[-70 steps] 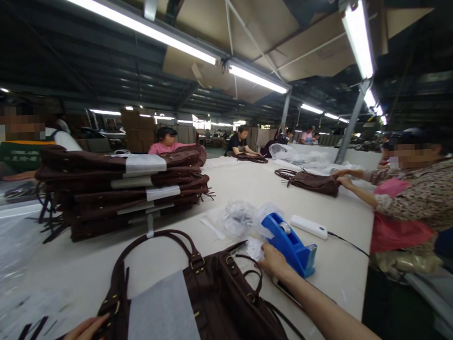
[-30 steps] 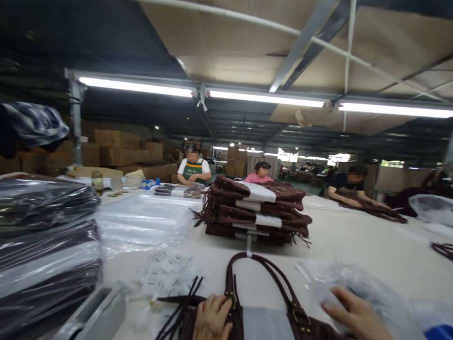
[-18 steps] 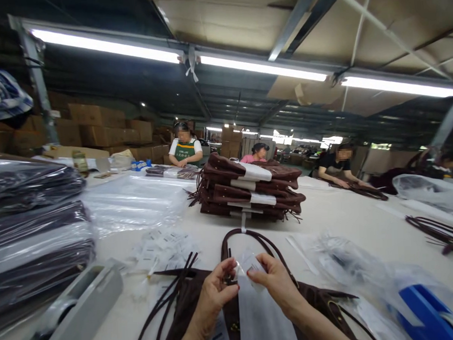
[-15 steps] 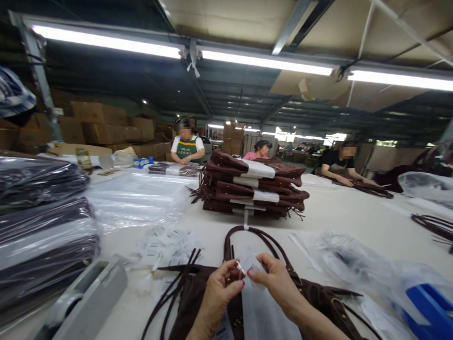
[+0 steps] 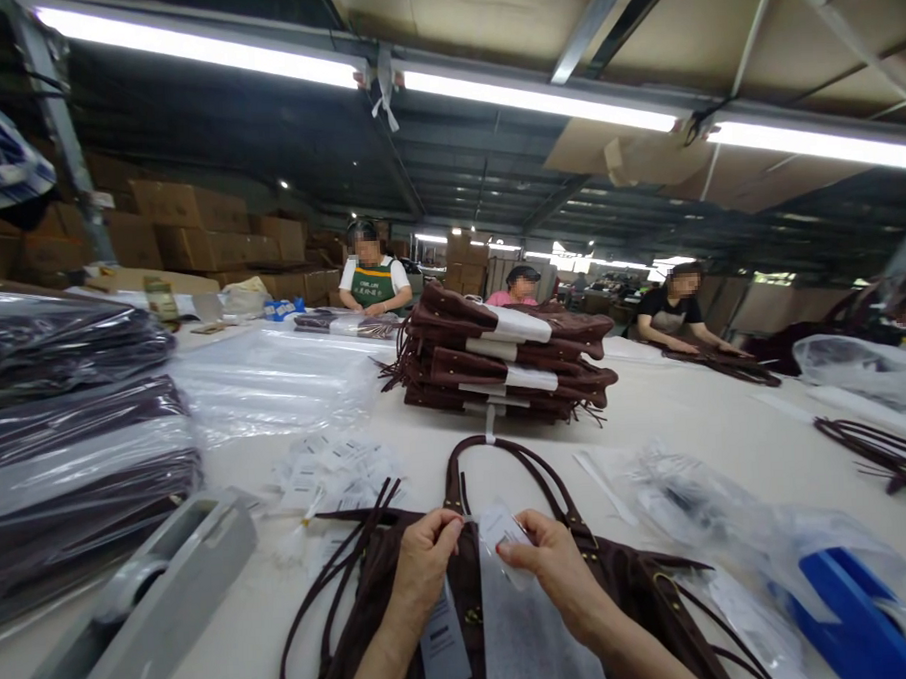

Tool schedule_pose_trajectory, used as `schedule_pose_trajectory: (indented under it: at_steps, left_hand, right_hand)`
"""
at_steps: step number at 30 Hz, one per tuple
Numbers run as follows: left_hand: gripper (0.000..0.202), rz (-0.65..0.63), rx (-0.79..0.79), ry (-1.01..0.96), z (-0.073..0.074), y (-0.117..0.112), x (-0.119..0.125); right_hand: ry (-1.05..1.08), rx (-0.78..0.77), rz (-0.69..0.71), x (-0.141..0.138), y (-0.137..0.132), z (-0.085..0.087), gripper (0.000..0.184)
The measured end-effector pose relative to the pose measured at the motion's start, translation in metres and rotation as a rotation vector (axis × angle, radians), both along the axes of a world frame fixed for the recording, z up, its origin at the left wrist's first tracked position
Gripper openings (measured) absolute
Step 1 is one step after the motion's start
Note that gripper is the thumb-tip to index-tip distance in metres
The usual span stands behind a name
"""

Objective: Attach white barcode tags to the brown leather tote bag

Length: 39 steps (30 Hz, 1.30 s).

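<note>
A dark brown handbag [image 5: 380, 573] lies in front of me, its looped handles [image 5: 459, 469] pointing away. Over its middle, my right hand [image 5: 557, 565] pinches a small clear plastic bag [image 5: 500, 530] with a printed slip showing inside. My left hand [image 5: 426, 553] is closed, thumb and fingertips together on a thin whitish strip at the small bag's left edge; whether the strip belongs to it, I cannot tell. Below the hands, a white paper band [image 5: 537, 641] runs down the handbag. A grey printed tag [image 5: 445, 645] hangs beside my left wrist.
Stacked brown handbags [image 5: 454, 364] stand beyond. Left are plastic-wrapped bags [image 5: 84, 496], a grey tape dispenser [image 5: 186, 591], and a pile of small labelled packets [image 5: 331, 470]. A blue tape dispenser [image 5: 847, 613] and crumpled plastic [image 5: 692, 499] lie right. Several people work across the table.
My left hand has drawn slightly left from the small plastic bag, its fingers closing together, with a thin strip now between. My right hand keeps its pinch. The view has tilted slightly down.
</note>
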<state>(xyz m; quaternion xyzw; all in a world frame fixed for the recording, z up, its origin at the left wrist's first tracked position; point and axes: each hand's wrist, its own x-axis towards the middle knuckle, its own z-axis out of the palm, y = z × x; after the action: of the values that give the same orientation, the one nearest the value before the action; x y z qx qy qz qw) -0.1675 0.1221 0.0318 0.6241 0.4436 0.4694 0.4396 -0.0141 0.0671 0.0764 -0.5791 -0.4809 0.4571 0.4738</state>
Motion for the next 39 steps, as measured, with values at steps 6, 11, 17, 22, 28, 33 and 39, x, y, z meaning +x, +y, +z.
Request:
schedule_pose_trajectory:
  at_steps: [6, 11, 17, 22, 28, 33, 39]
  left_hand:
    - [0.023, 0.098, 0.215, 0.375, -0.001, -0.008, -0.002]
    - [0.021, 0.071, 0.185, 0.399, 0.001, -0.011, 0.001]
    - [0.02, 0.016, 0.143, 0.314, 0.003, -0.01, 0.002]
    - [0.023, -0.042, 0.114, 0.205, 0.003, -0.009, 0.001]
    - [0.022, 0.003, 0.137, 0.293, 0.003, -0.01, 0.002]
    - [0.027, 0.173, 0.245, 0.638, -0.004, -0.007, -0.006]
    - [0.024, 0.207, 0.196, 0.615, -0.007, 0.002, -0.016]
  right_hand:
    - [0.098, -0.066, 0.003, 0.005, -0.011, -0.003, 0.014]
    - [0.125, -0.095, -0.003, 0.006, -0.018, -0.004, 0.013]
    - [0.124, -0.128, 0.016, 0.001, -0.021, -0.006, 0.015]
    - [0.145, -0.142, 0.028, -0.002, -0.02, -0.008, 0.016]
    - [0.157, -0.149, 0.029, -0.004, -0.022, -0.01, 0.016]
    - [0.123, -0.185, 0.034, 0.001, -0.028, -0.01, 0.014]
    - [0.027, -0.252, 0.005, 0.018, -0.033, -0.019, 0.013]
